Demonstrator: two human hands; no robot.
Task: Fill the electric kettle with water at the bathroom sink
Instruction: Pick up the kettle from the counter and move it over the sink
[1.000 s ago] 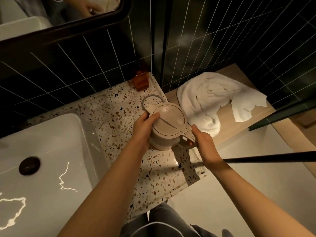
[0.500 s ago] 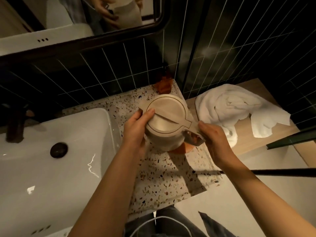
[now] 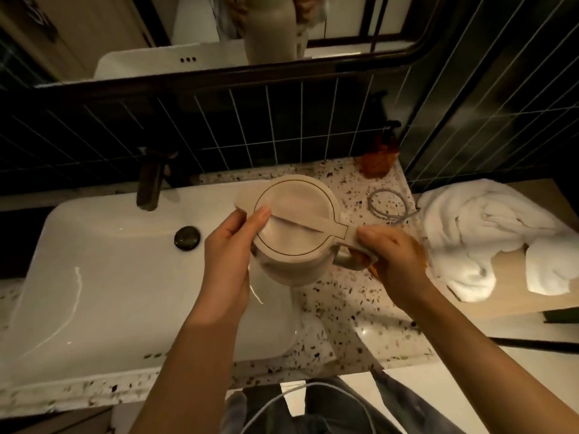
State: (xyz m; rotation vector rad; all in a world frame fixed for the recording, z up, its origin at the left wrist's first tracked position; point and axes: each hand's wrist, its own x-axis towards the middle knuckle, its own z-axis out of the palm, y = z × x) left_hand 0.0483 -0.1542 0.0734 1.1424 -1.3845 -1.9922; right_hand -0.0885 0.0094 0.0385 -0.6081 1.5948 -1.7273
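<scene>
With both hands grasping the lidded kettle (image 3: 294, 227), left hand (image 3: 230, 245) on its body and right hand (image 3: 388, 255) on the handle, you risk knocking its spout on the faucet (image 3: 150, 183) at ten o'clock.

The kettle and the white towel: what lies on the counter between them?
In the head view, a coiled grey cord lies on the counter between the kettle and the white towel.

The kettle (image 3: 296, 228) is travelling toward nine o'clock, off the speckled counter (image 3: 360, 296) and over the right rim of the sink (image 3: 103, 277); the left hand (image 3: 230, 249) and right hand (image 3: 391, 255) are riding along with it; the tap (image 3: 150, 183) is coming into view; the grey cord loop (image 3: 390, 203) is lying uncovered at three o'clock of the kettle.
</scene>
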